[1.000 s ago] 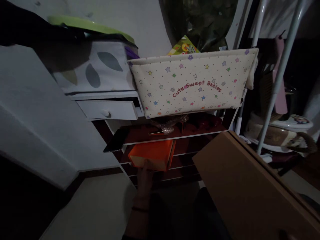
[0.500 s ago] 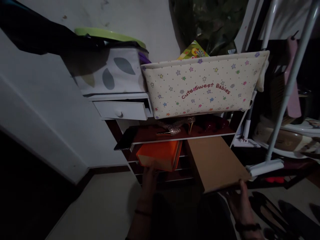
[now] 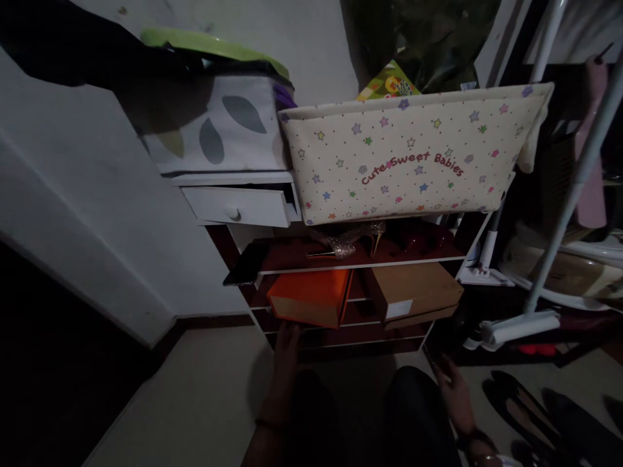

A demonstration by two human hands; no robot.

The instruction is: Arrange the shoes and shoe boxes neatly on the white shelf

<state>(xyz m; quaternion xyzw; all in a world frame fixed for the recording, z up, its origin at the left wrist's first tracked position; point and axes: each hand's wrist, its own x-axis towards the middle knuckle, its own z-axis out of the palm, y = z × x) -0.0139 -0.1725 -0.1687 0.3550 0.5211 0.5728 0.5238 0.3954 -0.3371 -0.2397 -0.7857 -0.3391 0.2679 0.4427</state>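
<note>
An orange shoebox [image 3: 309,293] with a brown front sits in the shoe rack, its front end sticking out. Just under its lower front edge is my left hand [image 3: 286,347], fingers stretched up towards it; contact is hard to make out in the dim light. To the right, a brown cardboard shoebox [image 3: 418,285] with a white label rests on the same level, its front jutting out slightly. My right hand [image 3: 452,389] is below and apart from that box, beside my knee, with fingers loosely apart and nothing visible in them.
Glittery high-heeled shoes [image 3: 343,246] and a black phone-like slab [image 3: 246,264] lie on the upper shelf. Above stand a star-patterned fabric bin [image 3: 418,188] and a slightly open white drawer [image 3: 236,209]. At right are a squeegee mop [image 3: 523,327] and black shoes [image 3: 518,405] on the floor.
The brown shoebox has gone back into the rack, and my right hand has let go of it and dropped lower. My left hand has slipped slightly down from the orange shoebox's front.
</note>
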